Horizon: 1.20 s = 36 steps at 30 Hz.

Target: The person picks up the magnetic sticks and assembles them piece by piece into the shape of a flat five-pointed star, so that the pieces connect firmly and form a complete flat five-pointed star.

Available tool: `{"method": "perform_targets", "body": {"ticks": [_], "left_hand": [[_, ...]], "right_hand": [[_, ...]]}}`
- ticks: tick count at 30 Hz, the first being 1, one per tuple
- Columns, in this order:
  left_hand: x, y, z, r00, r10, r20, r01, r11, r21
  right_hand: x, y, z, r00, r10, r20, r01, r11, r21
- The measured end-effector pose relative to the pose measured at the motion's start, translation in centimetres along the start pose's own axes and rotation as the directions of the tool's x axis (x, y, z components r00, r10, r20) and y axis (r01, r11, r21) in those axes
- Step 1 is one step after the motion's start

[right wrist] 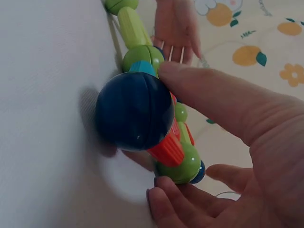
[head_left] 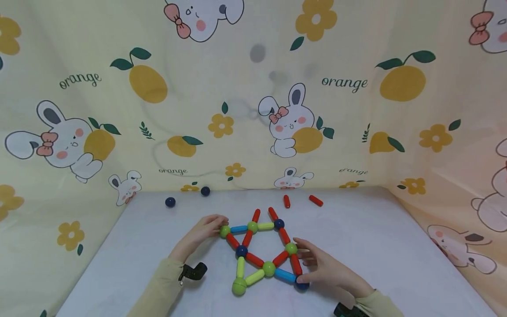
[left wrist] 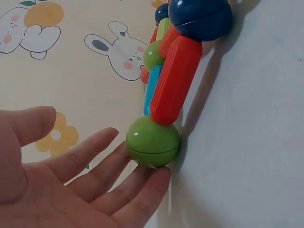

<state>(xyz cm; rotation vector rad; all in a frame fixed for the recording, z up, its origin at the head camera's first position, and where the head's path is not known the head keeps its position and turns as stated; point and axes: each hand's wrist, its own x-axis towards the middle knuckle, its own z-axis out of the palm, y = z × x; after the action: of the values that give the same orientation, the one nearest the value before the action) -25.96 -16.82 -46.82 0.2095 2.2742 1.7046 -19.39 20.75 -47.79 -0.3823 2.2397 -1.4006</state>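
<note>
A flat frame of magnetic rods and balls lies on the white table. My left hand (head_left: 206, 228) is at its far left corner, fingers extended, fingertips touching a green ball (left wrist: 153, 141); the thumb stands apart from it. My right hand (head_left: 328, 268) is spread along the right side. Its thumb is at the dark blue corner ball (right wrist: 135, 111), and its fingers rest by the green ball (head_left: 291, 248) above. A red rod (head_left: 296, 265) joins those two balls. Two red rods (head_left: 256, 215) stick out from the frame's far side.
Two loose dark blue balls (head_left: 170, 202) lie at the back left of the table (head_left: 130, 273). Two loose red rods (head_left: 316, 200) lie at the back right. A patterned cloth (head_left: 245, 145) with rabbits and oranges rises behind and at the sides.
</note>
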Motion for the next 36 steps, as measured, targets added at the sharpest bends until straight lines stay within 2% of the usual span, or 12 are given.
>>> {"method": "perform_targets", "body": {"ticks": [7,11,17,20,22,25,28,33,35,36], "left_hand": [[-0.1,0.0,0.0,1.000,-0.029,-0.010,0.029,1.000,0.010],[-0.9,0.0,-0.1,0.999,-0.043,-0.022,0.044,0.998,0.037],[-3.3,0.1,-0.4,0.999,-0.036,0.009,0.035,0.997,0.062],[-4.5,0.2,-0.1,0.998,-0.045,0.032,0.042,0.995,0.086],[-5.2,0.3,0.3,0.996,-0.043,0.072,0.037,0.996,0.087],[-6.1,0.4,0.8,0.985,-0.048,0.164,0.040,0.998,0.055],[-6.8,0.5,1.3,0.964,-0.066,0.259,0.067,0.998,0.008],[-7.7,0.5,1.6,0.926,-0.094,0.365,0.113,0.993,-0.033],[-7.7,0.5,1.4,0.921,-0.084,0.381,0.107,0.994,-0.039],[-7.6,0.5,1.1,0.923,-0.071,0.378,0.094,0.995,-0.044]], "right_hand": [[-0.3,0.1,-0.6,0.999,-0.027,0.044,0.027,1.000,0.013],[0.1,0.6,-1.5,0.999,-0.031,0.015,0.031,0.999,0.030],[0.9,1.4,-3.2,0.989,-0.042,-0.145,0.041,0.999,-0.009],[1.1,1.5,-3.4,0.968,-0.029,-0.248,0.017,0.999,-0.051],[1.2,1.4,-3.4,0.947,-0.005,-0.323,-0.018,0.997,-0.069],[1.3,1.4,-3.3,0.917,0.006,-0.400,-0.051,0.993,-0.103],[1.4,1.5,-3.1,0.897,0.002,-0.442,-0.062,0.991,-0.121],[1.6,1.6,-2.9,0.889,-0.029,-0.456,-0.031,0.992,-0.124],[1.7,1.6,-2.9,0.890,-0.036,-0.454,-0.022,0.992,-0.121],[1.8,1.5,-2.8,0.891,-0.037,-0.453,-0.020,0.993,-0.120]]}}
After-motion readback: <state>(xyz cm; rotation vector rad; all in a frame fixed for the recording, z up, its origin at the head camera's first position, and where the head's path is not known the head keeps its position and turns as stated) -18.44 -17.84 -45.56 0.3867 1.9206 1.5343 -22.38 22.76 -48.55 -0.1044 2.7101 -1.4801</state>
